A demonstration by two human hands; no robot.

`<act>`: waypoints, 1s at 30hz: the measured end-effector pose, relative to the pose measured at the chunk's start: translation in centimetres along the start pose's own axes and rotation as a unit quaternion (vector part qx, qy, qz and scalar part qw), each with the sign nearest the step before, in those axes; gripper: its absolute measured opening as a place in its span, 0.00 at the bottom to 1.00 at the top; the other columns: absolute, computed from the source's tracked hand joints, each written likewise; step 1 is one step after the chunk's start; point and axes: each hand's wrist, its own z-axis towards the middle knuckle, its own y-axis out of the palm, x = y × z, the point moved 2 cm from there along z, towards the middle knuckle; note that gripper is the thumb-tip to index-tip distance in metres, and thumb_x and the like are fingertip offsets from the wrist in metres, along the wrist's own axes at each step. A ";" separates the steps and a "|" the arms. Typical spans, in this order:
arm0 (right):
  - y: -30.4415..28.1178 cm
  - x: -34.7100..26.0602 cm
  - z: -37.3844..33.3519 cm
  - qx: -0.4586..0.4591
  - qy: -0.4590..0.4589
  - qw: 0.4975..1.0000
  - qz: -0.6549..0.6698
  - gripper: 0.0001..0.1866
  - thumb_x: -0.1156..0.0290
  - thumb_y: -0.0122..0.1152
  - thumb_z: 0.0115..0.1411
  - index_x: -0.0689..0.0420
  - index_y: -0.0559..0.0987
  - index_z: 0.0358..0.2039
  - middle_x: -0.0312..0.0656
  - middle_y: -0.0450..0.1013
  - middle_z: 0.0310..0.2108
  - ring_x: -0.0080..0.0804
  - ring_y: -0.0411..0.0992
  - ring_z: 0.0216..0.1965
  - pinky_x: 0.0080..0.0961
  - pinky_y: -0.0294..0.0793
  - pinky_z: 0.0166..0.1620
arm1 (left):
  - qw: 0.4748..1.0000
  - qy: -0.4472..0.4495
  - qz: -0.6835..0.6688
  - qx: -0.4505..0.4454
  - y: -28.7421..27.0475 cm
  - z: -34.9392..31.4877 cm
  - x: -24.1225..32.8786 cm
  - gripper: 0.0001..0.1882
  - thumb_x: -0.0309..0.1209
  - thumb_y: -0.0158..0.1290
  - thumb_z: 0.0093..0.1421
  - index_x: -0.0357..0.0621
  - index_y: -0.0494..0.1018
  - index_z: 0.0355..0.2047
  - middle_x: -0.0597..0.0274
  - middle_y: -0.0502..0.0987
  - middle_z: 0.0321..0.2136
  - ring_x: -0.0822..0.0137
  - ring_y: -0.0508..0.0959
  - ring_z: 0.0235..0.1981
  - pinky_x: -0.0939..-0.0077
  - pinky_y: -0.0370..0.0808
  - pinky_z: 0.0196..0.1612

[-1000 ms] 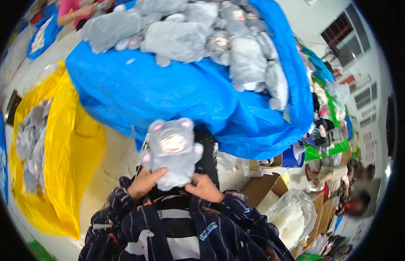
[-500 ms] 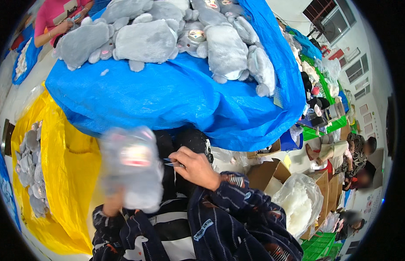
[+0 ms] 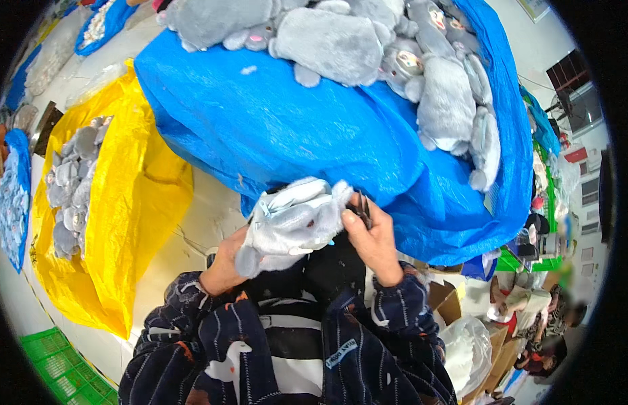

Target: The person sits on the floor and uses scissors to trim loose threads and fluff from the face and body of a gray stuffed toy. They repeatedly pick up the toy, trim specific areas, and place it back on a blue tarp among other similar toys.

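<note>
A grey plush toy skin (image 3: 287, 226), limp and folded, is held up over my lap, with pale inner fabric showing at its top opening. My left hand (image 3: 226, 263) is closed round its lower left side; part of the fingers is behind the fabric. At its right edge, my right hand (image 3: 375, 236) is closed on small dark thread snips (image 3: 360, 209), with thumb and fingertips also against the plush. The snips' blades are partly hidden, so whether they are spread I cannot tell.
Ahead, a big blue plastic sack (image 3: 280, 128) bears several flat grey plush skins (image 3: 327, 47). To the left stands a yellow sack (image 3: 145, 216) holding smaller grey plush pieces (image 3: 71, 182). A green crate (image 3: 64, 364) is at lower left; a clear bag of white stuffing (image 3: 466, 354) sits at right.
The plush skin has moved right and up, from face side showing to folded with its opening up. My right hand, with the snips, has moved up and right to its edge. The view has shifted.
</note>
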 end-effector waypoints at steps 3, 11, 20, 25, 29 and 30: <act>0.3 0.6 -1.3 -0.005 0.010 1.000 0.013 0.22 0.66 0.62 0.57 0.64 0.72 0.49 0.39 0.72 0.39 0.22 0.68 0.39 0.20 0.67 0.44 | 0.997 -0.078 0.000 -0.010 0.1 -0.7 -0.6 0.22 0.24 0.59 0.49 0.36 0.69 0.46 0.50 0.73 0.39 0.53 0.74 0.41 0.67 0.69 0.46; -0.7 -1.4 -3.9 0.099 -0.150 0.959 -0.217 0.12 0.79 0.64 0.50 0.65 0.77 0.37 0.47 0.74 0.35 0.35 0.74 0.35 0.25 0.72 0.38 | 0.992 0.023 0.119 0.016 -0.4 0.7 3.0 0.30 0.25 0.62 0.43 0.36 0.67 0.48 0.47 0.72 0.41 0.48 0.73 0.42 0.63 0.69 0.46; 3.5 -4.2 -5.5 -0.011 -0.274 0.905 -0.325 0.16 0.81 0.65 0.43 0.57 0.78 0.36 0.39 0.72 0.32 0.29 0.73 0.20 0.23 0.72 0.23 | 0.979 0.044 0.199 -0.001 1.2 0.8 3.3 0.26 0.25 0.61 0.42 0.37 0.69 0.45 0.50 0.73 0.36 0.49 0.73 0.37 0.63 0.71 0.39; 3.5 -3.3 -6.0 -0.002 -0.312 0.889 -0.336 0.16 0.82 0.65 0.43 0.58 0.76 0.34 0.39 0.73 0.31 0.30 0.73 0.20 0.22 0.72 0.23 | 0.980 0.038 0.194 -0.017 1.1 0.4 2.5 0.29 0.26 0.62 0.41 0.38 0.68 0.46 0.49 0.72 0.39 0.49 0.73 0.40 0.64 0.71 0.40; 2.8 -1.5 -6.2 0.031 -0.286 0.909 -0.302 0.19 0.85 0.65 0.40 0.58 0.74 0.35 0.40 0.73 0.31 0.31 0.73 0.20 0.21 0.72 0.23 | 0.983 0.041 0.176 -0.043 0.1 2.2 6.4 0.31 0.27 0.61 0.42 0.39 0.65 0.49 0.49 0.70 0.43 0.48 0.70 0.44 0.61 0.68 0.45; 2.7 -1.0 -6.3 -0.003 -0.256 0.922 -0.290 0.19 0.79 0.63 0.42 0.58 0.71 0.38 0.41 0.72 0.36 0.38 0.74 0.27 0.28 0.73 0.28 | 0.981 0.047 0.181 -0.042 0.0 2.5 7.9 0.31 0.26 0.60 0.43 0.39 0.65 0.49 0.49 0.69 0.44 0.48 0.69 0.44 0.60 0.67 0.47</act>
